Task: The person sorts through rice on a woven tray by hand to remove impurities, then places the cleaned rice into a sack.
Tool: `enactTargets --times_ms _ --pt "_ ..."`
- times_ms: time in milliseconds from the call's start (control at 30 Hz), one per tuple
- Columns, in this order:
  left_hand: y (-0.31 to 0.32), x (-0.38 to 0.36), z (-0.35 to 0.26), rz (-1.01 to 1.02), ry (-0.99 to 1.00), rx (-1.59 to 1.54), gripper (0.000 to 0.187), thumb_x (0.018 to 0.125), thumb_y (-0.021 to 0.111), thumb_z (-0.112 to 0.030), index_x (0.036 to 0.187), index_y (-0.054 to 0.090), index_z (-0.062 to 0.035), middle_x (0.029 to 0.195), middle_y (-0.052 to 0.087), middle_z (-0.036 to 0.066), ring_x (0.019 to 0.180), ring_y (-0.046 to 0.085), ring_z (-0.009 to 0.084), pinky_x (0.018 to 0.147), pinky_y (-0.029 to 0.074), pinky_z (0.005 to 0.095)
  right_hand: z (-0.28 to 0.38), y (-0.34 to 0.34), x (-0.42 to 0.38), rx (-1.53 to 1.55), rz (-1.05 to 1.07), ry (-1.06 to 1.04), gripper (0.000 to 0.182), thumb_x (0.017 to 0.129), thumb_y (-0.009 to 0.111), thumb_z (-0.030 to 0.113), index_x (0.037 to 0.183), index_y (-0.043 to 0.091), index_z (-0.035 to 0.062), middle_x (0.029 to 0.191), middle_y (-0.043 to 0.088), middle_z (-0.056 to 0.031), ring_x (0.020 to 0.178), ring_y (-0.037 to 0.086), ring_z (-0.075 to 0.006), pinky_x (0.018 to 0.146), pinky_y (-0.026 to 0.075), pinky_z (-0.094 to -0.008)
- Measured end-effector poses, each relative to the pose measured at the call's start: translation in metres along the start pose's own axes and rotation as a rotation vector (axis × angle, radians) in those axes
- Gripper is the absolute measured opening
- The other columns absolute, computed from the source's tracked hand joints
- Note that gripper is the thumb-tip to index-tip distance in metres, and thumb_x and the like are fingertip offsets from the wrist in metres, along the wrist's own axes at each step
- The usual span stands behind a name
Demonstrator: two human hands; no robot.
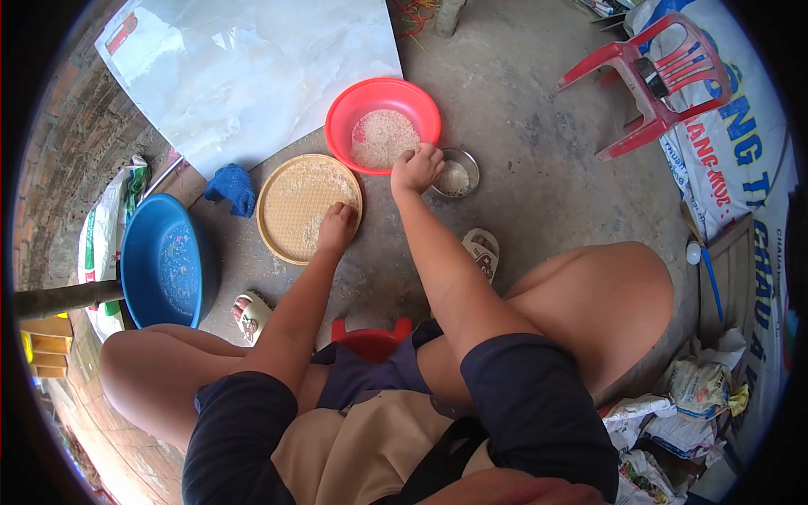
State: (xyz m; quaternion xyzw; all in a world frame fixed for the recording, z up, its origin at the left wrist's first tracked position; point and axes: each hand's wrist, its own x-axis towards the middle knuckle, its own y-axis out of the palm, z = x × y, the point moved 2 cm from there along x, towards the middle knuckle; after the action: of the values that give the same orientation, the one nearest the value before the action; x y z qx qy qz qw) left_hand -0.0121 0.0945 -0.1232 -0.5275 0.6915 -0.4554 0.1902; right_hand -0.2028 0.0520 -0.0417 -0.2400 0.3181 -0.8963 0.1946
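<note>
My left hand (338, 225) is over the right part of a round woven tray (282, 202), its fingers curled down at the pale grains scattered there. Whatever its fingers pinch is too small to make out. A red basin (337, 126) holding pale grains stands just beyond the tray. My right hand (417, 168) is at the basin's near right edge, between it and a small metal bowl (474, 172) with some grains inside. The fingers of this hand are curled, and what they hold, if anything, is hidden.
On the left stand a blue basin (164, 261) and a crumpled blue cloth (231, 190). A pale sheet (261, 67) lies beyond the tray. At the upper right is a red plastic chair (648, 84) beside printed sacks (715, 160). Several crumpled bags lie at the lower right.
</note>
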Motion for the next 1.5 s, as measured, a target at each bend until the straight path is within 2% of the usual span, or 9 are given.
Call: enactTargets --times_ms 267,367,433,567,1100,1267,1333,1433,1500 --pt "-0.003 0.014 0.016 0.105 -0.069 -0.085 0.011 0.079 0.056 -0.008 0.087 0.062 -0.0042 0.079 0.06 0.015 0.074 0.06 0.0282 0.07 0.049 0.0372 0.049 0.022 -0.045 0.423 0.3 -0.326 0.008 0.076 0.05 0.006 0.083 0.051 0.004 0.089 0.054 -0.0156 0.088 0.05 -0.035 0.077 0.04 -0.0445" --pt "-0.005 0.018 0.037 0.292 -0.439 -0.524 0.015 0.081 0.058 -0.008 0.093 0.062 -0.0009 0.081 0.064 0.011 0.073 0.062 0.0199 0.068 0.049 0.0313 0.058 0.029 -0.061 0.561 0.407 -0.26 0.005 0.077 0.05 0.005 0.081 0.049 0.0029 0.083 0.055 -0.0166 0.082 0.053 -0.0356 0.072 0.042 -0.0445" --pt "-0.01 0.021 0.044 0.351 -0.678 -1.348 0.02 0.082 0.06 -0.01 0.097 0.061 0.0039 0.088 0.064 0.009 0.076 0.061 0.015 0.067 0.05 0.0274 0.061 0.031 -0.068 0.551 0.4 -0.248 0.006 0.077 0.05 0.004 0.082 0.049 0.0025 0.081 0.055 -0.0172 0.08 0.054 -0.0354 0.07 0.042 -0.0447" --pt "-0.038 0.029 0.047 0.27 -0.776 -1.85 0.016 0.084 0.058 -0.005 0.098 0.058 0.0044 0.088 0.063 0.009 0.08 0.061 0.0144 0.071 0.052 0.0221 0.058 0.037 -0.071 0.505 0.422 -0.222 0.006 0.077 0.051 0.005 0.083 0.051 0.0022 0.085 0.058 -0.0151 0.082 0.056 -0.0327 0.072 0.044 -0.0403" --pt "-0.065 0.047 0.035 -0.037 -0.434 -2.743 0.031 0.093 0.045 -0.025 0.069 0.046 -0.0063 0.061 0.039 0.0 0.051 0.035 0.0082 0.042 0.03 0.0195 0.048 0.045 -0.079 0.471 0.523 -0.151 0.007 0.079 0.05 0.01 0.082 0.051 0.0033 0.081 0.059 -0.0165 0.078 0.057 -0.0344 0.069 0.045 -0.0428" --pt "-0.072 0.061 0.033 0.137 -0.431 -2.565 0.041 0.096 0.039 -0.033 0.06 0.04 -0.0117 0.048 0.031 -0.003 0.036 0.025 0.0064 0.031 0.02 0.021 0.041 0.072 -0.1 0.562 0.688 -0.079 0.011 0.08 0.05 0.016 0.08 0.055 0.0063 0.071 0.061 -0.0129 0.063 0.059 -0.0264 0.06 0.046 -0.0383" --pt "-0.073 0.069 0.029 0.216 -0.588 -2.272 0.044 0.095 0.039 -0.036 0.058 0.04 -0.0131 0.041 0.027 -0.002 0.03 0.019 0.0079 0.028 0.016 0.0233 0.039 0.081 -0.114 0.739 1.277 0.602 0.02 0.084 0.045 0.028 0.077 0.055 0.0118 0.068 0.059 -0.0077 0.062 0.057 -0.0239 0.06 0.046 -0.0362" --pt "-0.085 0.078 0.003 0.13 -0.883 -1.545 0.047 0.094 0.041 -0.038 0.054 0.038 -0.014 0.041 0.026 -0.003 0.029 0.017 0.0088 0.028 0.015 0.0228 0.047 0.073 -0.122 0.888 1.415 0.853 0.027 0.086 0.04 0.037 0.077 0.053 0.0152 0.066 0.056 -0.004 0.057 0.054 -0.0222 0.058 0.046 -0.0329" --pt "-0.076 0.082 0.013 0.152 -0.863 -1.329 0.049 0.093 0.043 -0.039 0.055 0.048 -0.0079 0.043 0.038 0.001 0.03 0.031 0.0137 0.031 0.028 0.0284 0.046 0.08 -0.126 0.928 1.458 0.902 0.032 0.088 0.034 0.037 0.088 0.056 0.0137 0.079 0.06 -0.0082 0.071 0.058 -0.0212 0.065 0.048 -0.0388"
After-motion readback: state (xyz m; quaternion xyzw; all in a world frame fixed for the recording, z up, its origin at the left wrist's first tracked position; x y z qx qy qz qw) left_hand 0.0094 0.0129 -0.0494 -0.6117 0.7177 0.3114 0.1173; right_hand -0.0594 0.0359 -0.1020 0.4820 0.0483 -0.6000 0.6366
